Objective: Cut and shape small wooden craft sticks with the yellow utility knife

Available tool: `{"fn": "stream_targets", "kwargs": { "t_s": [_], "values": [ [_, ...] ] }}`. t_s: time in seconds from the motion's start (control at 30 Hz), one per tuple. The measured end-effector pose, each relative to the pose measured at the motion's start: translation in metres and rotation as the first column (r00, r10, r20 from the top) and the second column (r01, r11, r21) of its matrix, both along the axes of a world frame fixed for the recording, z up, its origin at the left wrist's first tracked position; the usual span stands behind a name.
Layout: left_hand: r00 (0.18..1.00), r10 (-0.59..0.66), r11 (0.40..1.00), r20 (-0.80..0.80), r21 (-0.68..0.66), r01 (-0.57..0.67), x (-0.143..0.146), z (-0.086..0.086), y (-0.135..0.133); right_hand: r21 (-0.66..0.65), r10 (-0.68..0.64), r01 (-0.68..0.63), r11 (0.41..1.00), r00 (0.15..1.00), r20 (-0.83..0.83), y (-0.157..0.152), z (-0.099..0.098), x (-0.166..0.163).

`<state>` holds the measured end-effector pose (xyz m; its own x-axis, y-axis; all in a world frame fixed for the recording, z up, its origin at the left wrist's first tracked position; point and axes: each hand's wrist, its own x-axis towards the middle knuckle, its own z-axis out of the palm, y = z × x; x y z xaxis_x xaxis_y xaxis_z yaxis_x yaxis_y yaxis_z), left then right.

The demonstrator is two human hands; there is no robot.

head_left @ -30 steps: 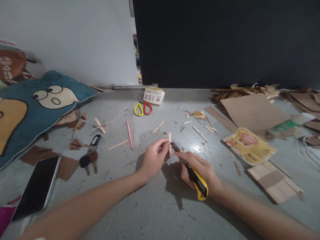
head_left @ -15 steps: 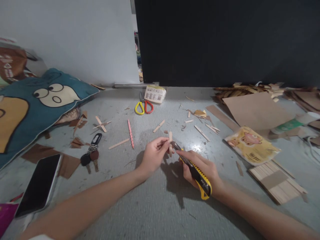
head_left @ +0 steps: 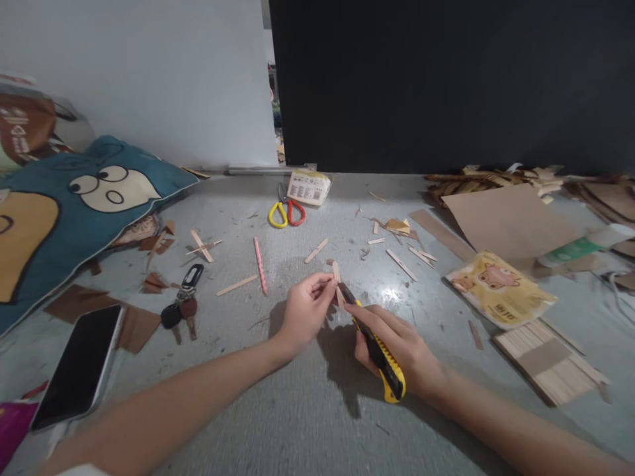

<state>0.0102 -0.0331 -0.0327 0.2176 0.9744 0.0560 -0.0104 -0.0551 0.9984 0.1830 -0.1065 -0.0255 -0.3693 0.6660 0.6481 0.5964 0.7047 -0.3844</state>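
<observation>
Pinched in my left hand (head_left: 308,305) is a short wooden craft stick (head_left: 337,272), its upper end poking up past the fingertips. My right hand (head_left: 397,340) is wrapped round a yellow and black utility knife (head_left: 380,354), index finger stretched along it. The knife's tip lies against or right beside the stick, close to my left fingertips; I cannot tell whether the blade cuts into the wood. Just beyond the hands lies another craft stick (head_left: 316,251), and a pink twisted candle (head_left: 260,266) is to the left.
Scissors (head_left: 286,213) lie at the back by a small packet (head_left: 308,188). To the right are a yellow packet (head_left: 501,287), a bundle of craft sticks (head_left: 550,362) and cardboard (head_left: 510,218). Leftward are keys (head_left: 179,312), a phone (head_left: 79,367) and a blue cushion (head_left: 99,198).
The knife and my right hand have shifted slightly left and turned more upright. The stick in my left hand has tilted, its top leaning left. My left hand has barely moved.
</observation>
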Motion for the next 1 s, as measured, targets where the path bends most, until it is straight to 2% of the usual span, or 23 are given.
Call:
{"fn": "stream_targets", "kwargs": {
  "t_s": [0.8, 1.0],
  "values": [
    [1.0, 0.002, 1.0, -0.006, 0.005, -0.002, -0.0001, -0.0011, -0.0004, -0.023, -0.006, 0.006, 1.0, 1.0, -0.005, 0.0008, -0.0022, 0.0001],
    [1.0, -0.011, 1.0, -0.009, -0.004, 0.011, -0.0008, -0.0006, -0.0002, -0.063, 0.019, -0.025, 0.998, 0.995, -0.096, 0.0016, -0.0033, -0.0003]
  ]
}}
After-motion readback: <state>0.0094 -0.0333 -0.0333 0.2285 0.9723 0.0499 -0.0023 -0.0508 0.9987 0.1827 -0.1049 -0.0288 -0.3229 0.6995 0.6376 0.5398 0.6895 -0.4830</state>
